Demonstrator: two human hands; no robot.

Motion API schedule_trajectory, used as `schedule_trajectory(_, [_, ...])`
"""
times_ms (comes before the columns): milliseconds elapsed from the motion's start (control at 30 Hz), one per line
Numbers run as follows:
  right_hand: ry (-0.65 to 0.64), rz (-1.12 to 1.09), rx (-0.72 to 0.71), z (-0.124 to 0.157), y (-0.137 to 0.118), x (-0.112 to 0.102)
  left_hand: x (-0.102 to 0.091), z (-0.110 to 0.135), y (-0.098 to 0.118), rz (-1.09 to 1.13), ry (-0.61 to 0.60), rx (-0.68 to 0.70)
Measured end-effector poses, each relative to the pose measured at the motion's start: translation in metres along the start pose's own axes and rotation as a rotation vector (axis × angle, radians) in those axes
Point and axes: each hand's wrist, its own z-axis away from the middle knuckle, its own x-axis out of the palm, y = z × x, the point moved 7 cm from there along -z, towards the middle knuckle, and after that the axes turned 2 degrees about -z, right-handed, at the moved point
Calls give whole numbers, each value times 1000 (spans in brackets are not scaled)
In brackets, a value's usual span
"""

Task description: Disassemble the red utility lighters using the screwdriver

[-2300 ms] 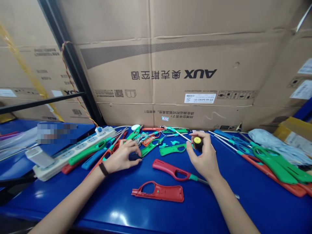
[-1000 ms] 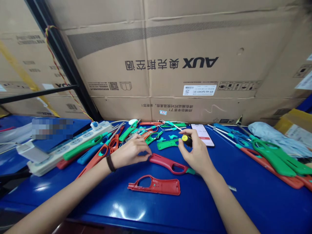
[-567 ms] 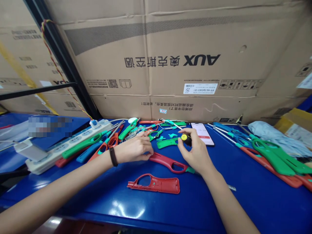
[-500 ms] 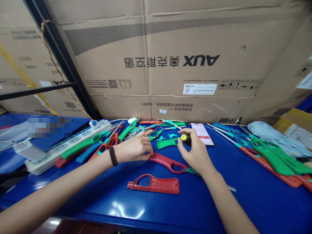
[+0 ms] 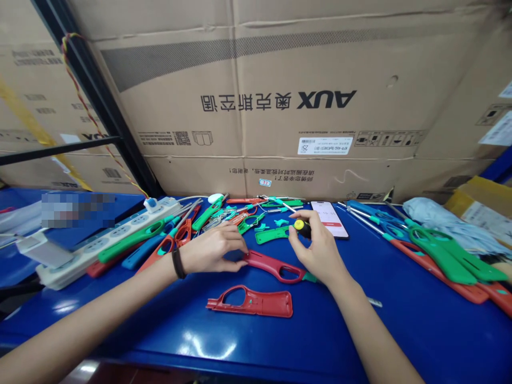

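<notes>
Small screwdriver [image 5: 303,228] in my right hand [image 5: 319,255]

My right fingers pinch its black grip tight, just under the yellow top. My left hand [image 5: 210,255] is over the blue table [image 5: 360,336] (fingers curled narrow), tips right at the end of a red plastic handle [image 5: 274,266]; I can't tell if they touch. A 2nd red handle [image 5: 250,302] lies below, and a phone [image 5: 328,218] lies past my right hand.

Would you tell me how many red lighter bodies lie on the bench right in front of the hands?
2: one with a green collar lies beneath the right hand, by the left hand; a red half-shell lies nearer the person.
</notes>
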Motion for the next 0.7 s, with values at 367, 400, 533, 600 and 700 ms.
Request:
schedule_trajectory(367, [336, -263, 164, -7, 27, -40, 24, -15, -3, 243, 73, -68])
schedule_trajectory(400, [350, -341, 164, -9, 27, -41, 25, -19, 1, 260, 85, -67])
schedule_trajectory(533, [296, -736, 168, -14, 20, -32, 35, -34, 13, 355, 105, -82])
schedule_trajectory(600, [223, -937, 240, -14, 19, -21, 43, -38, 16, 407, 106, -128])
schedule_trajectory(700, [106, -1190, 367, -11, 14, -2, 52, -37, 16, 485, 138, -229])
